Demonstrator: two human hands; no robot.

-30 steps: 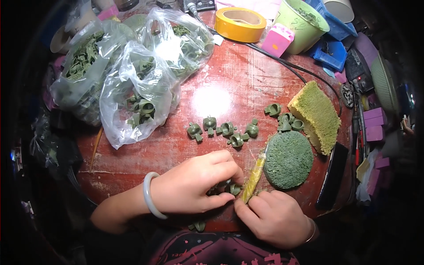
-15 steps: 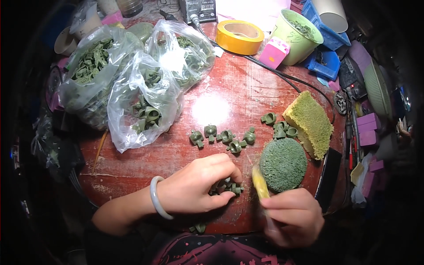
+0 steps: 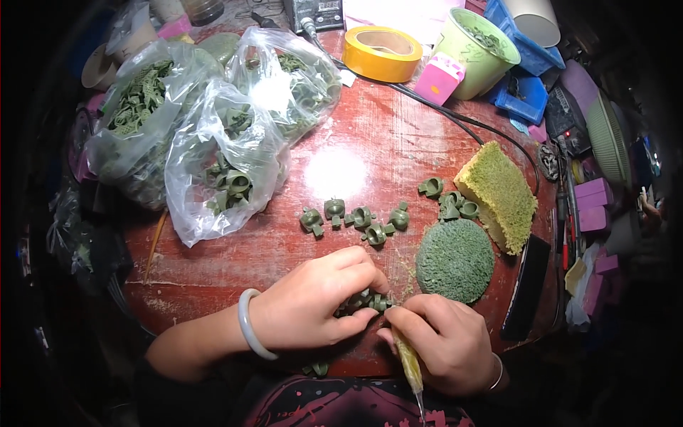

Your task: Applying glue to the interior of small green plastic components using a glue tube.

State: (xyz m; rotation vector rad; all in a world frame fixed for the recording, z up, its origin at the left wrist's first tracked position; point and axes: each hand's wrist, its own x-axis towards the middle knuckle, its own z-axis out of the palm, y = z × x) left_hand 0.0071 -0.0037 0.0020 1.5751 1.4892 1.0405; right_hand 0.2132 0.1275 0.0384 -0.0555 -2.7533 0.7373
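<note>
My left hand (image 3: 313,299), a pale bangle on its wrist, is curled around several dark green molded pieces (image 3: 370,302) near the front of the table. My right hand (image 3: 448,341) has come up beside it, pinching a slim clear squeeze bag (image 3: 407,356) filled with something yellow. The bag points down toward my lap at its thin end; its other end is hidden by my fingers, close to the held pieces. Ahead of my left hand, several similar cup-shaped green pieces (image 3: 375,233) lie loose on the wood. One more green piece (image 3: 315,369) sits at the front edge.
A round green sponge-like pad (image 3: 455,260) and a yellow-green sponge block (image 3: 496,198) lie at right. Plastic bags (image 3: 228,149) of green pieces fill the back left. Yellow tape (image 3: 382,53), a pink box (image 3: 440,78), a light green tub (image 3: 473,53) and a black cable (image 3: 462,117) are behind.
My right hand has moved left from beside the round pad to my left hand, and the squeeze bag has turned. My left hand keeps its grip. The view has shifted slightly.
</note>
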